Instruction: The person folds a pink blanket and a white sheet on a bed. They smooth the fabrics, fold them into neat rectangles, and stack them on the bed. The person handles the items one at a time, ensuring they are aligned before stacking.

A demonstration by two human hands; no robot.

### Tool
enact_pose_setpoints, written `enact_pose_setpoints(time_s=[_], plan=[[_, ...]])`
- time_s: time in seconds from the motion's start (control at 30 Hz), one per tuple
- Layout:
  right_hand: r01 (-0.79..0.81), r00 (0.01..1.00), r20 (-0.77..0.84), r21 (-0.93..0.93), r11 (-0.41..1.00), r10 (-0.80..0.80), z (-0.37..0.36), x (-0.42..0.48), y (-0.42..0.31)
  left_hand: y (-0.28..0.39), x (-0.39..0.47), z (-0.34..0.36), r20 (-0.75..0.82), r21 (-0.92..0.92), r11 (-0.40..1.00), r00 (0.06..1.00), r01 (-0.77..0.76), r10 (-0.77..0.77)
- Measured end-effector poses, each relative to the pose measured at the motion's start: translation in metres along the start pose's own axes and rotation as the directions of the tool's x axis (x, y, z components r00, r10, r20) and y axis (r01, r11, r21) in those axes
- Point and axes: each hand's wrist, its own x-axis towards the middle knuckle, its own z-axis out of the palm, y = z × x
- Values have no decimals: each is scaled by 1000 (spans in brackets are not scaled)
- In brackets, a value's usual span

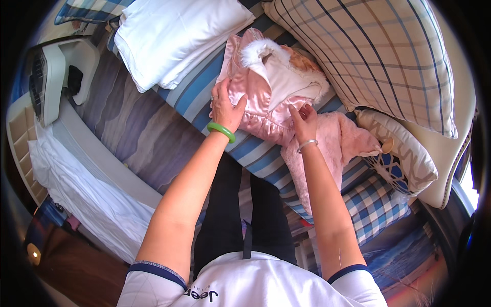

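A pink satin garment (253, 92) with a white lining and white fluffy trim lies spread on a blue-striped bed or bench cover (191, 103). My left hand (226, 105), above a green bangle, rests on the garment's left side with thumb and fingers apart. On its lower right side is my right hand (305, 121), wearing a silver bracelet. Its fingers are curled against the satin; whether they pinch the cloth is hidden. Beneath and beside my right forearm spreads a pink plush piece (330, 134). Orange-brown material (305, 61) shows behind the white trim.
Folded white bedding (176, 38) lies at upper left, a large plaid cushion (376, 50) at upper right. A patterned cushion (410, 153) and a blue checked cloth item (376, 207) sit at right. White fabric (88, 192) drapes over a low surface at left.
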Motion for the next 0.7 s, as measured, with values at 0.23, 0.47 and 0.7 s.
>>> enact_pose_setpoints(time_s=[0.23,0.47,0.7], plan=[[49,955,291,20,999,-53,34,-25,-63,26,16,-11,665,-465,715,739,521,-106],[381,892,-78,-404,832,-446,9,-11,-11,-24,19,-13,271,69,996,959,64,-80],[-77,972,-231,-161,984,38,36,17,10,-45,19,23,236,-241,921,939,305,-249]])
